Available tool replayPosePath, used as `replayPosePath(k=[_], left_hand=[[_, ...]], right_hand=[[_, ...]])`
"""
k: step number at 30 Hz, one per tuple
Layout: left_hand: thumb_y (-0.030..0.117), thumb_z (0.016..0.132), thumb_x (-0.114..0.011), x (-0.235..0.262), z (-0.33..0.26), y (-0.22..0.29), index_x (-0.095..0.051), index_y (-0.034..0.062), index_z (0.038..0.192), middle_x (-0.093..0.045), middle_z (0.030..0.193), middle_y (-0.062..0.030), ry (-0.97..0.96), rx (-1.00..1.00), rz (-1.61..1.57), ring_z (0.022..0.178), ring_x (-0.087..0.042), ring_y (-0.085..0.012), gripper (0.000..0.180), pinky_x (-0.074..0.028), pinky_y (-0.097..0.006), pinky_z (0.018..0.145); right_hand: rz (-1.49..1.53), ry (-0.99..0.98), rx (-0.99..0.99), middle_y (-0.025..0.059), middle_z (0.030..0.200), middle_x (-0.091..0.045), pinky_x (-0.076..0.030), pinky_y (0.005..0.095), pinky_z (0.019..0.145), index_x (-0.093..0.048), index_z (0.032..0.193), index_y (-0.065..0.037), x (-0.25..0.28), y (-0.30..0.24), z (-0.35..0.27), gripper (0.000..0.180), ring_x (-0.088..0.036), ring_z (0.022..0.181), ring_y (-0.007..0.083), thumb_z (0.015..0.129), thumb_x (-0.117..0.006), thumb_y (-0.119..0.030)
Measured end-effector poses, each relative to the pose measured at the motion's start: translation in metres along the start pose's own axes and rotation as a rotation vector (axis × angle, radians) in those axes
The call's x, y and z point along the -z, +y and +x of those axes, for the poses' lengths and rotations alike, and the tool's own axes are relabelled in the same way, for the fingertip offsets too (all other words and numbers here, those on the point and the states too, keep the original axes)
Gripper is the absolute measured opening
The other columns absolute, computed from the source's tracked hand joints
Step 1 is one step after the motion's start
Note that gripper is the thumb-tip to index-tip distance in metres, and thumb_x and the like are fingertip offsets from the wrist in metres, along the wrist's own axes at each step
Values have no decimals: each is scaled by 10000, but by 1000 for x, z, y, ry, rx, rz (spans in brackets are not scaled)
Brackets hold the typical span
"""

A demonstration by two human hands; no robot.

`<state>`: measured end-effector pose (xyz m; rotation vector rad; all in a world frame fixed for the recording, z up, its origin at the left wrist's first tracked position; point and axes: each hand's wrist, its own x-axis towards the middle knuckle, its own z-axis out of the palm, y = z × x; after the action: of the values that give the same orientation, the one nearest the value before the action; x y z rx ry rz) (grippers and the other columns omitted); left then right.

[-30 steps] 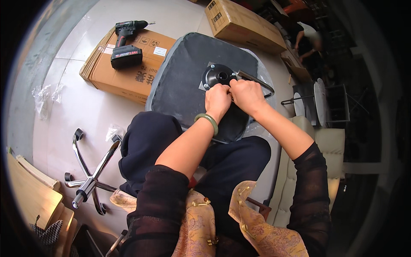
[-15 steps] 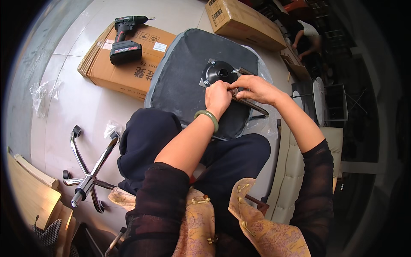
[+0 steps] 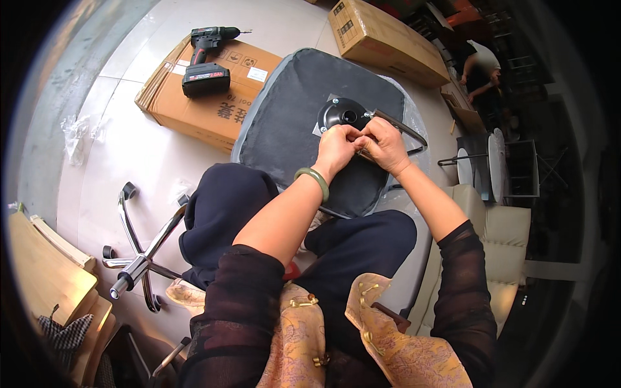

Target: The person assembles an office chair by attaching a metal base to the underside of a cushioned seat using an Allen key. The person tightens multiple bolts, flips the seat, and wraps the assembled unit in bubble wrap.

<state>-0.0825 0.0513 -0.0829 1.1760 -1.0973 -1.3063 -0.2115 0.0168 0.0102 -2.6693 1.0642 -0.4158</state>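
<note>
Dark grey fabric covers the underside of an office chair seat (image 3: 291, 123), which lies upside down across the seated person's knees and the floor, so that its black metal mounting plate (image 3: 343, 115) faces up within easy reach. The left hand (image 3: 336, 145), with a green jade bangle (image 3: 313, 180) on its wrist, and the right hand (image 3: 386, 145) meet just below the round plate, fingers curled closed and pinched together over some small part too hidden to identify. A thin dark lever rod (image 3: 401, 127) juts from the plate toward the right. Behind the seat, a flattened brown cardboard box (image 3: 213, 107) lies on the pale tiled floor (image 3: 129, 168) and carries a black-and-red cordless drill (image 3: 207, 61), parked well apart from the hands. To the left, a shiny chrome star-shaped chair base (image 3: 139, 249) lies on the floor. A second long cardboard box (image 3: 381, 39) sits farther back. Another person (image 3: 482, 71) is seated at the upper right. Cream padded chair parts (image 3: 511, 233) stand at the right.
</note>
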Motion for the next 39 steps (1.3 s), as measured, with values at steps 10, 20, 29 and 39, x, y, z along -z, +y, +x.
replayPosePath(k=[10,20,29,39], left_hand=[[70,790,-729,6,1,-11,-681,-5,1024,-678,872,-26,36,-1,-93,770,-603,-92,250,-516,-251,738],[250,814,-673,12,-37,0,-606,-3,1103,-671,1012,-200,128,295,366,969,-657,-336,390,-500,-400,880],[258,882,-594,8,-67,4,-523,-9,1191,-657,1038,-284,79,271,416,1010,-628,-433,415,-485,-472,901],[236,896,-574,8,-67,6,-532,-9,1175,-665,999,-281,82,257,405,971,-636,-439,373,-495,-484,871]], right_hand=[[-227,511,-329,69,649,-574,-457,404,549,-519,659,-83,-43,-22,-5,369,-587,591,300,788,-762,-328],[207,331,-358,98,773,-638,-487,312,643,-607,925,-24,-30,-13,-16,145,-619,685,216,944,-623,-167],[-363,-99,-121,63,718,-638,-502,341,643,-646,925,-93,14,8,-14,126,-636,669,236,907,-642,-218],[-470,-141,105,36,781,-616,-490,396,697,-692,881,-142,2,14,-16,119,-617,795,246,763,-686,-153]])
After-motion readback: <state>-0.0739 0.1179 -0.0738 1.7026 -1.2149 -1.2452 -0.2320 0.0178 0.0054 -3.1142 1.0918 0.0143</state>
